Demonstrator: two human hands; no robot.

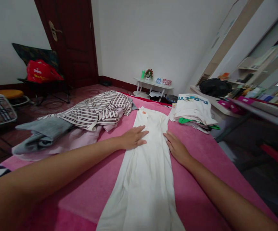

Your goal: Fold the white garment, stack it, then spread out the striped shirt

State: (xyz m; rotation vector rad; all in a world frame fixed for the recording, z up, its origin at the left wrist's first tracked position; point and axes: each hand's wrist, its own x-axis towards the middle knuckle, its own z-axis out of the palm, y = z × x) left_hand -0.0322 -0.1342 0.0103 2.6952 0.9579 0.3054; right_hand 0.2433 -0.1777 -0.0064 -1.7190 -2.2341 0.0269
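Observation:
A long white garment (pixel 146 166) lies folded into a narrow strip down the middle of a pink bed cover (pixel 86 195). My left hand (pixel 134 137) rests flat on the garment's left edge, fingers stretched out. My right hand (pixel 176 147) lies flat at the garment's right edge, fingers together and extended. Neither hand holds anything.
A heap with a striped shirt (pixel 98 109), a grey garment (pixel 42 131) and pale pink cloth lies at the left. A stack of folded clothes (pixel 193 107) sits at the far right of the bed. A desk (pixel 249 106) stands to the right, a chair with a red bag (pixel 41 72) by the door.

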